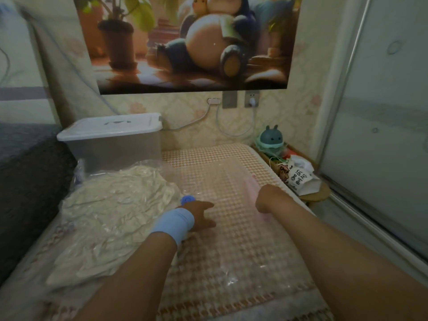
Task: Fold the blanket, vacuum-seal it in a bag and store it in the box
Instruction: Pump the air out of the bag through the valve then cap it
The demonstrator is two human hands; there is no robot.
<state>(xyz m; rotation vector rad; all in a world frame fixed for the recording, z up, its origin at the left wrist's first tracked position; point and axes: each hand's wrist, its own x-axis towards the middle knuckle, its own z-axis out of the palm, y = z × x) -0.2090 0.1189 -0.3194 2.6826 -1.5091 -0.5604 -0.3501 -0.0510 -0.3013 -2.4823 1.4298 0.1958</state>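
A cream blanket (111,218) lies crumpled and flattened inside a clear vacuum bag (231,181) on the bed. The bag's empty half stretches right over the checked sheet. A blue valve (187,199) sits on the bag just beyond my left hand (202,217), which wears a blue wristband and rests on the plastic with fingers spread. My right hand (266,198) is curled at the bag's pink seal strip (253,181) on its right edge, its fingertips hidden. The clear storage box (111,144) with a white lid, closed, stands at the head of the bed.
A dark grey cover (27,181) borders the bed on the left. A small wooden stool (310,193) with a teal toy and paper bags stands at the right, beside a sliding door (382,135). Charger cables hang on the wall behind.
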